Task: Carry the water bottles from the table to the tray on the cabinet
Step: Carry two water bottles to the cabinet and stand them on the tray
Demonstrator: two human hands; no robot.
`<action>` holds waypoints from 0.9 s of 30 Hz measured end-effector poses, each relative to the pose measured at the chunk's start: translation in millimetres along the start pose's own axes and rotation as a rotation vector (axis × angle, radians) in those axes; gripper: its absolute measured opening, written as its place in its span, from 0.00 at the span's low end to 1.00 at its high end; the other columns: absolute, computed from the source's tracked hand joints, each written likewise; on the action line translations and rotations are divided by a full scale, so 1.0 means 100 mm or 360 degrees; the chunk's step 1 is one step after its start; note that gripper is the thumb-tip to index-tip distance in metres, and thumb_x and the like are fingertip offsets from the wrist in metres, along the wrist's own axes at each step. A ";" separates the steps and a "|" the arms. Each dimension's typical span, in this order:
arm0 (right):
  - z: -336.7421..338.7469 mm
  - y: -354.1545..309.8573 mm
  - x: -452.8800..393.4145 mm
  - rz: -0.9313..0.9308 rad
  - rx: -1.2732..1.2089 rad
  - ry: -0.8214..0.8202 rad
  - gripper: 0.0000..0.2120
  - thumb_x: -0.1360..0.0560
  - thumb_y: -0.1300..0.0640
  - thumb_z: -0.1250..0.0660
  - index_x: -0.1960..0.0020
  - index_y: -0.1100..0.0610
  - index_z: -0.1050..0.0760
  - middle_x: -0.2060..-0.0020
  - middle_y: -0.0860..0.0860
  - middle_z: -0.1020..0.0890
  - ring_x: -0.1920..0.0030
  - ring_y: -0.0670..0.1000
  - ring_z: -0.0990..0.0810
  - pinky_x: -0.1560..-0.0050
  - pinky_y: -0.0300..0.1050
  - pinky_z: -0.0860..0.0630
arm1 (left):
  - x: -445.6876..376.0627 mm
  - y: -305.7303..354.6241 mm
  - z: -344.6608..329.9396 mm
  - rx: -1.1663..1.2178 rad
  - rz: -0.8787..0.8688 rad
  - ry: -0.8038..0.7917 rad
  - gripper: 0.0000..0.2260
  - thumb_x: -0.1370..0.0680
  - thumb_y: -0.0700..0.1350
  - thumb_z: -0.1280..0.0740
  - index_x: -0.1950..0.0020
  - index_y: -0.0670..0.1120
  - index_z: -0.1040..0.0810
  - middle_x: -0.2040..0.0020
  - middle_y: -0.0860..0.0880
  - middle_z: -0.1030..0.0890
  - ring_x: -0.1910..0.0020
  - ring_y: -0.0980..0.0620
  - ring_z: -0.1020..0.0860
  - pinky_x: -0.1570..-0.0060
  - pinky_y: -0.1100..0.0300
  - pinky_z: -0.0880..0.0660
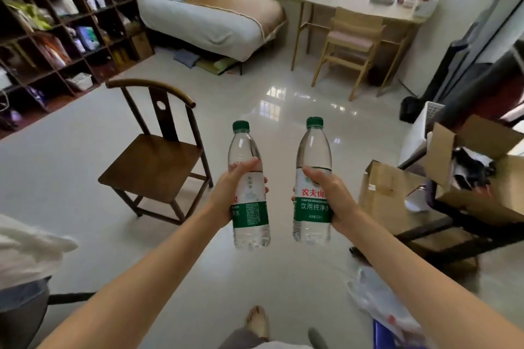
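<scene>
I hold two clear water bottles with green caps and green-and-white labels upright in front of me, above the floor. My left hand point(231, 193) grips the left water bottle point(249, 207) around its label. My right hand point(331, 195) grips the right water bottle point(312, 178) the same way. The bottles stand side by side, a small gap apart. No tray, cabinet or table with bottles shows in this view.
A dark wooden chair point(158, 161) stands just left of my hands. Open cardboard boxes point(476, 176) and a dark frame lie at the right. A plastic bag point(380, 300) lies on the glossy floor point(283, 93). Far back are shelves point(56, 31), a sofa bed point(215, 14) and a desk with chair point(351, 37).
</scene>
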State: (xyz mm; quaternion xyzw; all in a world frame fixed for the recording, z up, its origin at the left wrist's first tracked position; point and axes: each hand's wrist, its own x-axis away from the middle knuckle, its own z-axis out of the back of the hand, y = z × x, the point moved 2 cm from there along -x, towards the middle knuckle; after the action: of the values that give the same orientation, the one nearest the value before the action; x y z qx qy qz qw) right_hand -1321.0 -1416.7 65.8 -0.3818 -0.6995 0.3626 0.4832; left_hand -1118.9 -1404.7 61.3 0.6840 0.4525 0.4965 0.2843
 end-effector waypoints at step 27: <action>-0.46 -3.37 -7.79 -0.0131 0.0124 -0.0269 0.30 0.34 0.53 0.25 0.37 0.60 0.32 0.56 0.63 0.19 0.65 0.58 0.18 0.64 0.49 0.19 | -6.69 3.76 1.10 0.0130 -0.0184 0.0349 0.19 0.29 0.53 0.29 0.45 0.42 0.25 0.59 0.44 0.18 0.64 0.47 0.20 0.61 0.55 0.20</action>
State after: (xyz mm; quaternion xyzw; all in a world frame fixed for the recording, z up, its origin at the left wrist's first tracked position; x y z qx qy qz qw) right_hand -1151.1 -2249.8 62.7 -0.3017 -0.7381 0.4005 0.4514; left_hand -954.4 -2162.3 56.4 0.6094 0.5394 0.5323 0.2331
